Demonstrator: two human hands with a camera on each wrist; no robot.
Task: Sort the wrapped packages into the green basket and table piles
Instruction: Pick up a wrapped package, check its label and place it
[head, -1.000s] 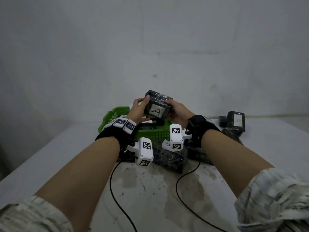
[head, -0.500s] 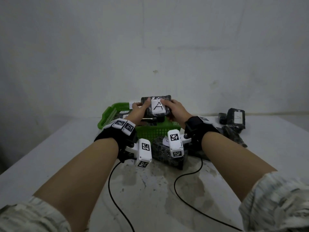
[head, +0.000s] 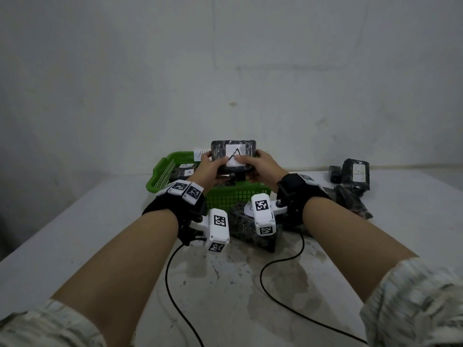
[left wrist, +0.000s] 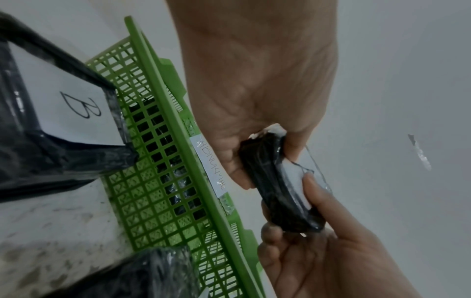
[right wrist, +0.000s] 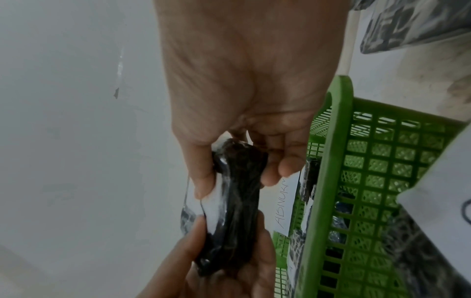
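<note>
On the near part of the table (head: 75, 236), a dark wrapped bundle (head: 248, 226) lies just in front of the green basket (head: 160, 171), which already contains wrapped packages with white labels. Above the basket, the left hand (head: 208, 169) and right hand (head: 263, 166) grasp the black wrapped package (head: 220, 150) between them, thumbs on its white "A" label and fingers curled behind it, label facing the person. At far right, another package marked "A" (head: 355, 171) rests on a pile on the table.
</note>
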